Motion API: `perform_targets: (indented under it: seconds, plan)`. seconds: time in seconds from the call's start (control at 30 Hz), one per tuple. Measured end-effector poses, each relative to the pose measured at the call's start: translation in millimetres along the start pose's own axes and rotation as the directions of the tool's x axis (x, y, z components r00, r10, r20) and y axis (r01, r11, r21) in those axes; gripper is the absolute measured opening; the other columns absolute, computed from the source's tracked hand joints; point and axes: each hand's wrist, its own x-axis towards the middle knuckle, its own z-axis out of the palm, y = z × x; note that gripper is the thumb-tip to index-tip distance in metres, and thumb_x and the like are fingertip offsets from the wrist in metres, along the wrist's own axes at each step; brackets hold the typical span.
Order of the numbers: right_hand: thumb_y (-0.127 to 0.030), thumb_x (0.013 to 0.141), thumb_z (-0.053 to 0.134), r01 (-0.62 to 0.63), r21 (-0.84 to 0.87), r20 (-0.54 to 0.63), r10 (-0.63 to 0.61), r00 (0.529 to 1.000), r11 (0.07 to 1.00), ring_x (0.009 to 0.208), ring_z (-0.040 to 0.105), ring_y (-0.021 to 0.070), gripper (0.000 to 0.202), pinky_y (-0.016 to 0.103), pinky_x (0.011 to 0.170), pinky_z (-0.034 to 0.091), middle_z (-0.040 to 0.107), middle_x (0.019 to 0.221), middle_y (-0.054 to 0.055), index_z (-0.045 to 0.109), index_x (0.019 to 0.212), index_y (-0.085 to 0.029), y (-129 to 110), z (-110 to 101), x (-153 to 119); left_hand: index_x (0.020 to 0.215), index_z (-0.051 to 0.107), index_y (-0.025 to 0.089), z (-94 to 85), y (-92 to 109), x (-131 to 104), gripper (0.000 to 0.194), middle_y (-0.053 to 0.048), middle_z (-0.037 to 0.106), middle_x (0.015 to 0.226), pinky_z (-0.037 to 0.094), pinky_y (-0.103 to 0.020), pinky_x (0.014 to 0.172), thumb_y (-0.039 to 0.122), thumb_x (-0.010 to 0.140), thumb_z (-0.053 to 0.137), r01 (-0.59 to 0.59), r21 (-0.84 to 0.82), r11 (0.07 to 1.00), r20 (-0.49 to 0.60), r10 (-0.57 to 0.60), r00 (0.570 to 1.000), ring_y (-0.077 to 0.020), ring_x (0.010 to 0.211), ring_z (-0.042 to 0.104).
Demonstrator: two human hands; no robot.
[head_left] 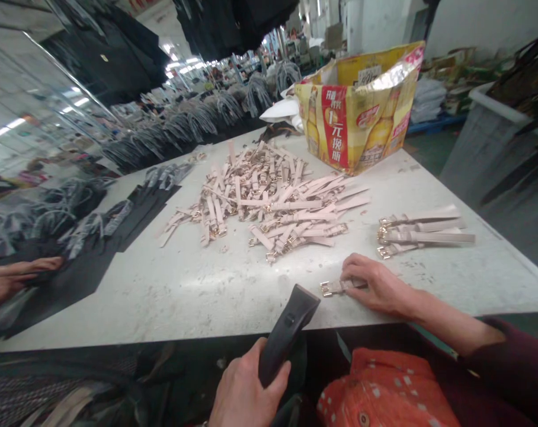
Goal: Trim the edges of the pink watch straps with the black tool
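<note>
Tabletop (pixel 162 296), right fingers (pixel 356 270) curled over strap (pixel 334 288)

A factory workshop is indicated: pale buckled straps (pixel 278 204) are heaped in bulk on a worktable (pixel 162 302), dark pieces (pixel 127 62) are hung overhead, grey looped items (pixel 191 121) are massed in rows, another person's hands (pixel 11 280) are seen alongside, and strip lights (pixel 15 123) are spread above

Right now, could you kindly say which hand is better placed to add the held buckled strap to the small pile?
Probably the right hand: it holds the buckled strap near the small pile, while the left hand grips a black clipper.
</note>
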Motion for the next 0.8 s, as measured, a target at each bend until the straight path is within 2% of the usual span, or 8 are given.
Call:
perform_targets:
  seconds: [0.13, 0.23, 0.4, 0.57, 0.8]
  plan:
    - [-0.010, 0.072, 0.057, 0.018, 0.047, 0.014, -0.019, 1.000, 0.999, 0.097, 0.054, 0.0190, 0.017, 0.031, 0.084, 0.046, 0.054, 0.105, 0.009, 0.058, 0.087, -0.017, -1, -5, 1, 0.090, 0.061, 0.022, 1.1, 8, 6, 0.022, -0.002, 0.068, 0.075, 0.040, -0.023, 0.063, 0.037, 0.078, 0.049, -0.045, 0.078, 0.996, 0.028, 0.042, 0.999, -0.0163, 0.070, 0.064]
    - [-0.007, 0.071, 0.055, 0.001, 0.060, 0.043, -0.004, 0.999, 0.998, 0.103, 0.053, 0.0202, 0.017, 0.031, 0.084, 0.046, 0.053, 0.112, 0.011, 0.058, 0.085, -0.017, -3, -7, 2, 0.087, 0.060, 0.022, -0.8, 19, 13, 0.023, -0.003, 0.068, 0.073, 0.039, -0.023, 0.060, 0.040, 0.078, 0.049, -0.075, 0.180, 0.981, 0.059, 0.065, 0.996, -0.0176, 0.067, 0.063]
    - [-0.004, 0.066, 0.057, -0.011, 0.103, 0.053, 0.006, 0.999, 0.995, 0.099, 0.055, 0.0194, 0.018, 0.028, 0.079, 0.047, 0.053, 0.113, 0.009, 0.060, 0.079, -0.016, -4, -8, 2, 0.084, 0.059, 0.023, -8.4, 33, 26, 0.023, -0.003, 0.065, 0.070, 0.035, -0.023, 0.057, 0.041, 0.077, 0.047, -0.126, 0.300, 0.946, 0.058, 0.114, 0.992, -0.0175, 0.064, 0.061]
    - [-0.008, 0.071, 0.060, 0.021, 0.094, 0.058, -0.026, 0.998, 0.995, 0.086, 0.056, 0.0155, 0.013, 0.025, 0.072, 0.047, 0.055, 0.101, 0.008, 0.063, 0.080, -0.016, -2, -7, 1, 0.079, 0.058, 0.023, -14.3, 36, 33, 0.021, -0.002, 0.063, 0.067, 0.033, -0.022, 0.055, 0.041, 0.075, 0.048, -0.138, 0.276, 0.951, 0.070, 0.124, 0.990, -0.0151, 0.060, 0.059]
    - [-0.020, 0.084, 0.055, 0.092, 0.007, 0.047, -0.092, 0.995, 0.996, 0.084, 0.054, 0.0168, 0.012, 0.028, 0.075, 0.044, 0.057, 0.091, 0.008, 0.067, 0.086, -0.017, -2, -6, -2, 0.077, 0.058, 0.023, -9.6, 26, 29, 0.021, -0.001, 0.063, 0.068, 0.032, -0.021, 0.053, 0.041, 0.075, 0.049, -0.098, 0.212, 0.972, 0.064, 0.087, 0.994, -0.0141, 0.060, 0.057]
